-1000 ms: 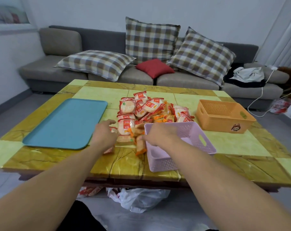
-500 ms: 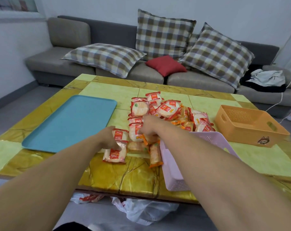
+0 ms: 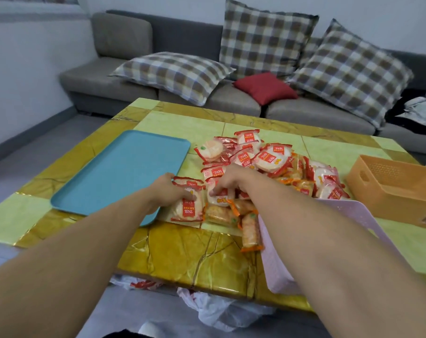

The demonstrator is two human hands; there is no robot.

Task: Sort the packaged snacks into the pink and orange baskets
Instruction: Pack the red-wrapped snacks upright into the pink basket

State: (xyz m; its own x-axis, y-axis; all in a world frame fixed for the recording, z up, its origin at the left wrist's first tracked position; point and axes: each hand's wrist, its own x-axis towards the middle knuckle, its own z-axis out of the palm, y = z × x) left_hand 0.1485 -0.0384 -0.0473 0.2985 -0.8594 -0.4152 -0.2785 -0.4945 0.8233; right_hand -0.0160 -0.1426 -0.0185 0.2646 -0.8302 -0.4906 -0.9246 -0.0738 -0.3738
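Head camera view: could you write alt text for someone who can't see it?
Two bare arms reach into a pile of red and orange packaged snacks on a yellow-green table; the left hand grips a red packet, the right hand touches another. A teal tray, pink basket and orange basket flank the pile.

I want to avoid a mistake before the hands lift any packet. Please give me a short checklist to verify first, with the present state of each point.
1. Left hand has a hold on a round red-and-white snack packet: ok, thumb lies on it.
2. Right hand has a hold on a packet: cannot tell, its fingers only reach into the pile of packaged snacks.
3. Orange plastic basket open and free to receive: ok.
4. Pink plastic basket free to receive: cannot tell, the right forearm covers its inside.
5. Long orange-ended packets lie clear of the table edge: ok.
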